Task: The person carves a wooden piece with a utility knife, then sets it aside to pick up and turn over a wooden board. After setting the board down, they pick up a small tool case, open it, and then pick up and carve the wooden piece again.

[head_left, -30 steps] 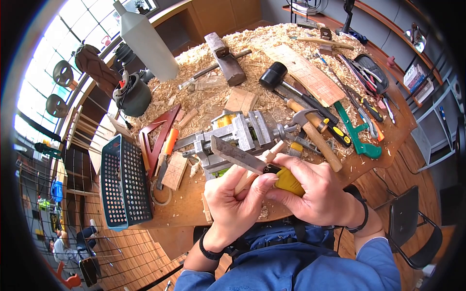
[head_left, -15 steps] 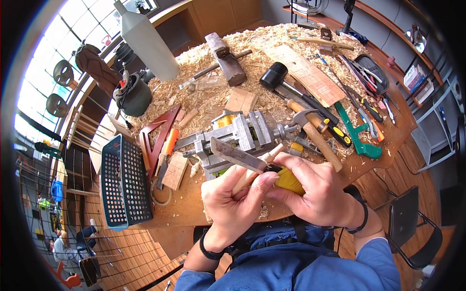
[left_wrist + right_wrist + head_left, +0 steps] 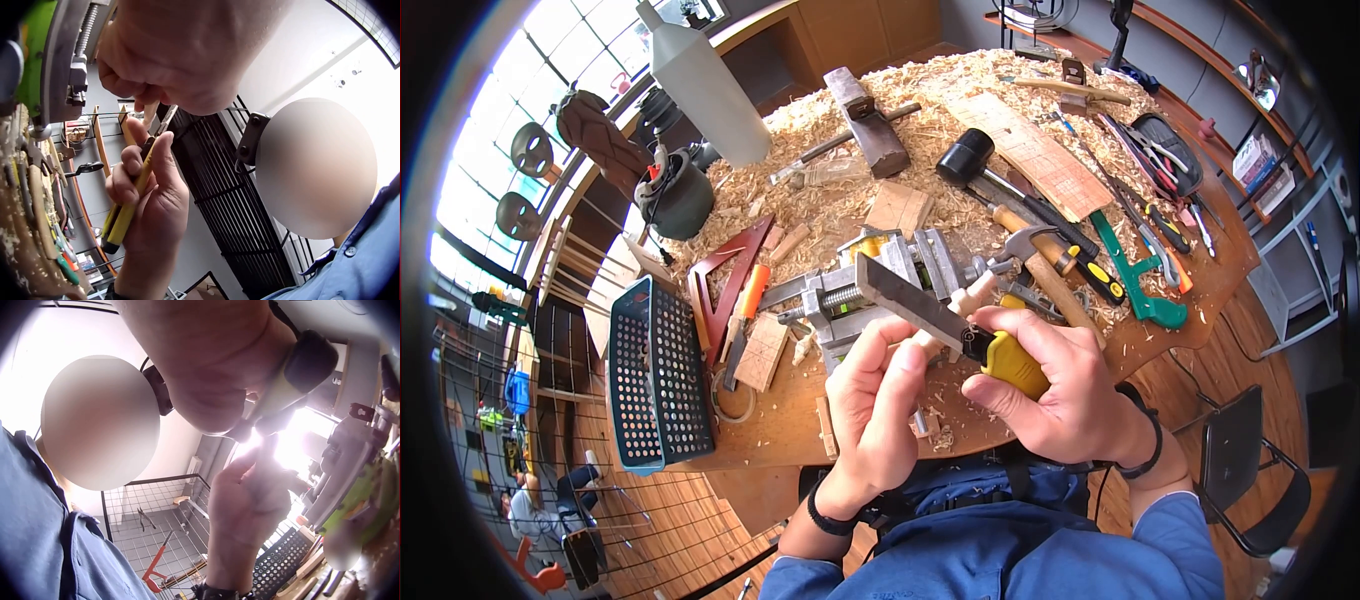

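My right hand [image 3: 1055, 385] grips the yellow-and-black handle of a chisel [image 3: 1015, 362]. Its broad, flat metal blade points up and left, passing over the fingertips of my left hand [image 3: 878, 405]. That hand pinches a small pale carved wood piece [image 3: 972, 297]; its knobbed end sticks out beyond the blade, and the rest is partly hidden by fingers and steel. In the left wrist view the right hand wraps the chisel handle [image 3: 128, 212] from below. A metal bench vise [image 3: 890, 275] stands just beyond both hands.
Wood shavings cover the far workbench. A claw hammer [image 3: 1055, 290], black mallet [image 3: 965, 157] and green-handled saw [image 3: 1140, 280] lie right of the vise. Left are a perforated basket [image 3: 660, 390], a red set square [image 3: 725, 285] and an orange-handled knife [image 3: 750, 300]. A wooden plane [image 3: 868, 130] sits behind.
The chisel has shifted right and slightly down with my right hand. More of the wood piece shows, and my left thumb has moved left, off the handle end.
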A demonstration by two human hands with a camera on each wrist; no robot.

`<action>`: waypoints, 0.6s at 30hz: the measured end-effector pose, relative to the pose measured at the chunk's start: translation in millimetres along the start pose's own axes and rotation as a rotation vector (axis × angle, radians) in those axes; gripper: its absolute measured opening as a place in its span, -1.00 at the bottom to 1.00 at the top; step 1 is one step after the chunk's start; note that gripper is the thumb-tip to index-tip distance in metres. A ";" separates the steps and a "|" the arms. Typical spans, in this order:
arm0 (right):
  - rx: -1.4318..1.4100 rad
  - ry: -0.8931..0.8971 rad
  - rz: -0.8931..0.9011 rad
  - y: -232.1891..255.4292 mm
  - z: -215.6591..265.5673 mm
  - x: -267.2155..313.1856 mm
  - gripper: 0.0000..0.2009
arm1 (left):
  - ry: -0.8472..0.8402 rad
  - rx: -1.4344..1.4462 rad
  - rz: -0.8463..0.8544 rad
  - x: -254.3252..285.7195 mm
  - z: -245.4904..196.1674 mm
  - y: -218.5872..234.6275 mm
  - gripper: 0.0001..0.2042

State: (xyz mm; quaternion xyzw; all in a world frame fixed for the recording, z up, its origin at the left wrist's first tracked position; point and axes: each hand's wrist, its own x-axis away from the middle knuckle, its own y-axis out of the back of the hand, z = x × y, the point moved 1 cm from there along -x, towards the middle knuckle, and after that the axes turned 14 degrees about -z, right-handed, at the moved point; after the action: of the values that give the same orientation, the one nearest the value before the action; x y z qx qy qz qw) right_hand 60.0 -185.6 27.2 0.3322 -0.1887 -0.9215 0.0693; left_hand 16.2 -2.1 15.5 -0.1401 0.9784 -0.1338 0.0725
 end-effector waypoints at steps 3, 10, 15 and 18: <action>-0.044 -0.094 0.066 5.3 2.0 -3.0 -0.51 | -0.006 -0.121 -0.112 -2.0 3.0 -6.1 -0.75; -0.094 -0.263 0.064 9.2 3.1 -5.9 -0.52 | -0.017 -0.144 -0.116 -3.8 6.5 -5.3 -0.68; -0.080 -0.256 0.047 7.7 2.3 -5.7 -0.52 | -0.035 -0.157 -0.113 -4.8 6.2 -4.5 -0.65; -0.051 -0.246 0.053 7.2 2.9 -5.4 -0.51 | -0.031 -0.156 -0.119 -4.8 6.5 -4.4 -0.65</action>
State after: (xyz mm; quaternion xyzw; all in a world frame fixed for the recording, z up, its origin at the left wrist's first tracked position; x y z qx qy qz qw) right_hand 62.3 -190.0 35.2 0.2099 -0.1810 -0.9576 0.0785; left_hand 23.1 -6.3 11.1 -0.2053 0.9745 -0.0591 0.0684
